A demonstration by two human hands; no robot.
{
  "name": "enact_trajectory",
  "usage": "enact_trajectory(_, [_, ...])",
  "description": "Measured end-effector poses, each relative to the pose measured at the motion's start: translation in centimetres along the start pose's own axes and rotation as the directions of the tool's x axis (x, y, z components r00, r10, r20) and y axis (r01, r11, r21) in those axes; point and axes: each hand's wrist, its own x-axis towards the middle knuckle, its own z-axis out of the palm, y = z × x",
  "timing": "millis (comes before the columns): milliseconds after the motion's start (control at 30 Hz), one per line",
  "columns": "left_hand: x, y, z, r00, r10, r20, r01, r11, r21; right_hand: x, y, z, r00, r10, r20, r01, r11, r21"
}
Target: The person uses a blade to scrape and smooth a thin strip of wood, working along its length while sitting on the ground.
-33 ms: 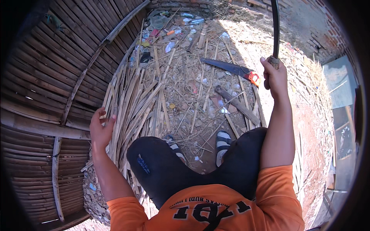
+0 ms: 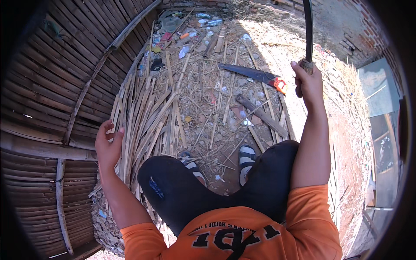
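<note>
My right hand (image 2: pixel 310 82) grips the handle of a machete (image 2: pixel 309 32), its long dark blade pointing away from me past the top of the view. My left hand (image 2: pixel 108 145) is held out at the left with fingers loosely curled and apart, nothing in it. Beneath and beside it lies a heap of split bamboo strips (image 2: pixel 143 121). A handsaw (image 2: pixel 249 72) with an orange handle rests on the ground ahead, left of my right hand. Nearer my knees lies a short piece of wood or bamboo (image 2: pixel 263 116).
A bamboo slat wall (image 2: pixel 52 91) rises close on the left. At the back stands a brick wall (image 2: pixel 338 26). Litter, including a white scrap (image 2: pixel 184 52), covers the ground ahead. Grey sheets (image 2: pixel 381 86) lean at the right. My sandalled feet (image 2: pixel 247 162) are between my knees.
The view has shifted slightly, so the ground and the slat wall appear a little farther left. Both hands keep nearly the same pose.
</note>
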Motion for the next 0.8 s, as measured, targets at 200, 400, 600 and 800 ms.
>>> enact_trajectory(200, [2.3,5.1,7.9,0.994,0.108,-0.01,-0.107,0.972,-0.21,-3.2,6.7,-6.8,0.984,0.174,-0.031,-0.177,0.955,-0.24])
enact_trajectory(400, [1.9,1.0,13.3,0.904,0.031,0.425,0.012,0.995,-0.099,-13.5,27.9,-10.9,0.879,0.472,-0.064,-0.44,0.755,-0.486])
enact_trajectory(600, [2.6,-0.5,13.1,0.841,-0.165,0.516,0.249,0.964,-0.097,-19.9,36.9,-12.2,0.848,0.526,-0.056,-0.377,0.526,-0.762])
enact_trajectory(800, [2.1,0.5,13.2,0.835,-0.285,0.47,0.37,0.924,-0.097,-21.7,44.2,-16.1,0.852,0.442,-0.28,-0.431,0.289,-0.855])
